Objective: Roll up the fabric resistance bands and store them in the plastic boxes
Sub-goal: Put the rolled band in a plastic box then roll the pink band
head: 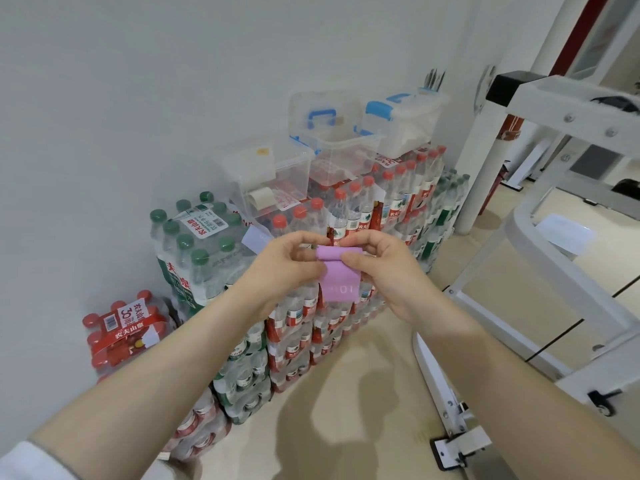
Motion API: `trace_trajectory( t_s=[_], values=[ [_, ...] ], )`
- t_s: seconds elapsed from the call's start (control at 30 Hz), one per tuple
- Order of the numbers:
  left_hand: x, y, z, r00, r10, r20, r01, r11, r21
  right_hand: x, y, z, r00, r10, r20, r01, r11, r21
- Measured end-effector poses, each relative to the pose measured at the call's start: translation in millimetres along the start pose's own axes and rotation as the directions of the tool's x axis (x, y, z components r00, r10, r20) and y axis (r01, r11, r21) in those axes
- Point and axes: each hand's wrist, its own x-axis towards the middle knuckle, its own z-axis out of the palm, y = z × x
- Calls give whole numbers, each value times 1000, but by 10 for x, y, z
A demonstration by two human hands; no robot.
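A purple fabric resistance band (341, 284) hangs in mid-air in front of me, its top partly rolled. My left hand (287, 268) pinches the roll's left end, and my right hand (374, 268) pinches its right end. Behind, three clear plastic boxes sit on stacked water bottles. The nearest open box (273, 174) holds a beige roll. A middle open box (341, 147) has its lid with a blue handle raised behind it. A closed box with blue latches (407, 123) stands at the far right.
Shrink-wrapped packs of water bottles (304, 306) are stacked against the white wall, with a red-capped pack (128, 330) on the floor at the left. A white metal frame (554, 237) stands to my right. Beige floor lies below my hands.
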Motion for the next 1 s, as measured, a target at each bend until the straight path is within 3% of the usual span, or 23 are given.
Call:
trace_trajectory(
  t_s=[0.1, 0.3, 0.57, 0.67, 0.77, 0.83, 1.0],
  values=[
    [9, 0, 55, 994, -100, 52, 100, 995, -6, 15, -14, -9, 999, -24, -21, 24, 999, -22],
    [65, -60, 125, 998, -51, -31, 50, 999, -21, -7, -9, -18, 999, -54, -1, 54, 999, 4],
    [81, -87, 107, 1000, 12, -10, -12, 1000, -7, -1, 25, -62, 990, 132, 48, -133, 991, 24],
    [81, -79, 111, 1000, -3, -17, 2, 1000, -22, 6, 26, -60, 994, 107, 24, -107, 994, 4],
    [83, -69, 119, 994, -104, 20, 106, 987, -121, 5, 17, -66, 998, 58, 7, -57, 997, -48],
    [89, -71, 120, 987, -155, 46, 158, 984, -84, -4, 9, -67, 999, 38, 10, -38, 999, -38],
    [83, -66, 149, 990, -141, -11, 140, 988, -71, -23, 12, -65, 1000, 2, 23, -1, 1000, -28]
  ],
)
